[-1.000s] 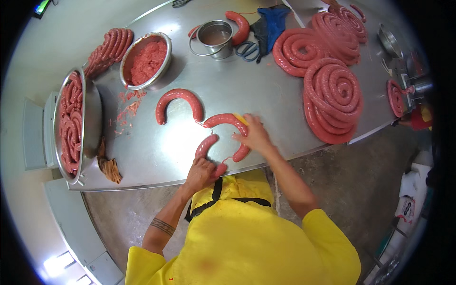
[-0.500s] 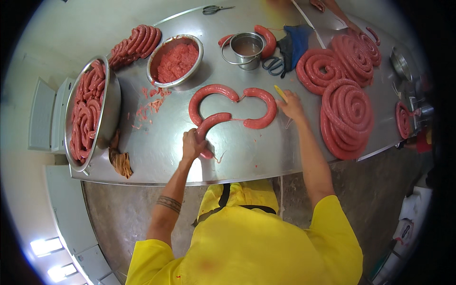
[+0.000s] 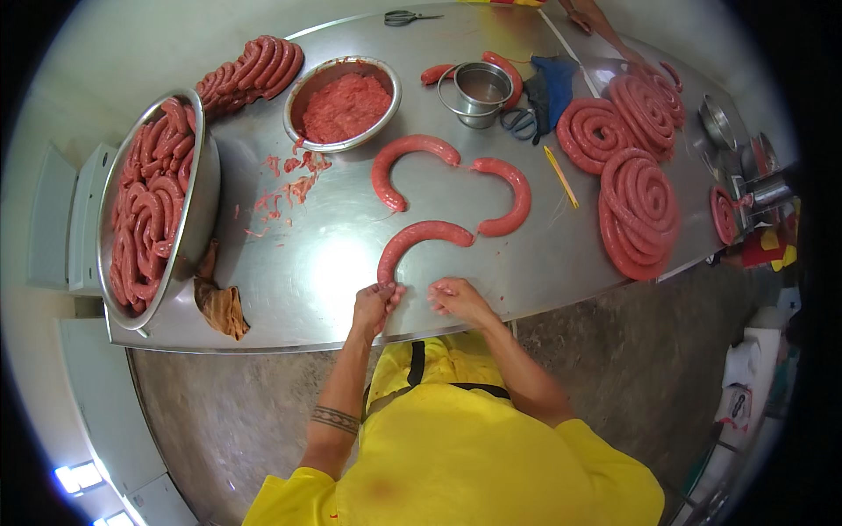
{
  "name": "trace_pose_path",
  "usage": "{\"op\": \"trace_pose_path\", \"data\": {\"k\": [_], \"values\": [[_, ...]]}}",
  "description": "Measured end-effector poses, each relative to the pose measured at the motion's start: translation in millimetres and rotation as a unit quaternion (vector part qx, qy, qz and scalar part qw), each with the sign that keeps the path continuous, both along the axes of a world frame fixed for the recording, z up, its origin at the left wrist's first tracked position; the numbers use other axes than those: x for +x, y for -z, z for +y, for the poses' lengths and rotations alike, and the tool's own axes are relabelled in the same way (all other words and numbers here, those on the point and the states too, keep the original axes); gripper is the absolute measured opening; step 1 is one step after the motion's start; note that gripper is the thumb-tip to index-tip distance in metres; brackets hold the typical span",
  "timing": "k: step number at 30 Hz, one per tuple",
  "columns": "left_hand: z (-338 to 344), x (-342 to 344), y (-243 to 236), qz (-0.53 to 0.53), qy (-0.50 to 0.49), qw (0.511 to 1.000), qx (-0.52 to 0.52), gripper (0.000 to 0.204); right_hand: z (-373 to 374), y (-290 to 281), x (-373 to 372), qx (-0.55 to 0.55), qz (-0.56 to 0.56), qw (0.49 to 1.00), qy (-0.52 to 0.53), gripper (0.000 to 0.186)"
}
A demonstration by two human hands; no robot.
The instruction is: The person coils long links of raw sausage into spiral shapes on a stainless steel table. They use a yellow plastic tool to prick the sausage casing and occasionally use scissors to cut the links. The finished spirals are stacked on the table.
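My left hand grips the lower end of a curved sausage near the table's front edge. A little to its right, my right hand has curled fingertips; what they hold, if anything, I cannot make out. Farther back lie two more curved sausages, with thin strands at their ends. A long yellow tool lies right of them on the steel table.
Left are a big bowl of sausages, a brown cloth, stacked links and a bowl of mince. Behind are a pail and scissors. Sausage coils cover the right. A co-worker's arm reaches from the back.
The lower sausage has been drawn into an arch, apart from the other two, with my left hand at its end. My right hand has left the yellow tool and come toward my left hand.
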State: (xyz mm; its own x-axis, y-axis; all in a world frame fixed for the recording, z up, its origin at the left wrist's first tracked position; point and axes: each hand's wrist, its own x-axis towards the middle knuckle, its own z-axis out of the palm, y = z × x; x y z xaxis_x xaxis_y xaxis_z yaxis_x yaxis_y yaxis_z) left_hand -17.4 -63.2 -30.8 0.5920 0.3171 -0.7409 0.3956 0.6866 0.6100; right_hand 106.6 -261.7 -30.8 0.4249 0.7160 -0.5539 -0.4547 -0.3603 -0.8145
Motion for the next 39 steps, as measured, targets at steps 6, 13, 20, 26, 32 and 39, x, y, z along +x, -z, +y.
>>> {"op": "trace_pose_path", "data": {"k": [6, 13, 20, 26, 32, 39], "values": [[-25, -48, -27, -0.064, 0.236, 0.937, 0.249, 0.027, 62, -1, -58, 0.005, 0.192, 0.978, 0.081, 0.030], [-7, -91, -16, -0.117, 0.249, 0.961, 0.025, 0.038, 76, -10, -90, -0.060, 0.092, 0.982, 0.156, 0.028], [-52, -19, -22, -0.360, 0.146, 0.816, -0.428, 0.076, 59, -73, -105, -0.166, -0.406, 0.898, -0.044, 0.027], [-63, 53, -42, -0.442, 0.201, 0.792, -0.370, 0.071, 27, -131, -78, -0.171, -0.466, 0.868, -0.017, 0.025], [-71, 56, -5, -0.388, 0.197, 0.829, -0.351, 0.073, 25, -110, -88, -0.202, -0.421, 0.883, -0.051, 0.026], [-60, 16, -9, -0.301, 0.251, 0.857, -0.334, 0.075, 8, -58, -106, -0.139, -0.351, 0.924, 0.057, 0.026]]}}
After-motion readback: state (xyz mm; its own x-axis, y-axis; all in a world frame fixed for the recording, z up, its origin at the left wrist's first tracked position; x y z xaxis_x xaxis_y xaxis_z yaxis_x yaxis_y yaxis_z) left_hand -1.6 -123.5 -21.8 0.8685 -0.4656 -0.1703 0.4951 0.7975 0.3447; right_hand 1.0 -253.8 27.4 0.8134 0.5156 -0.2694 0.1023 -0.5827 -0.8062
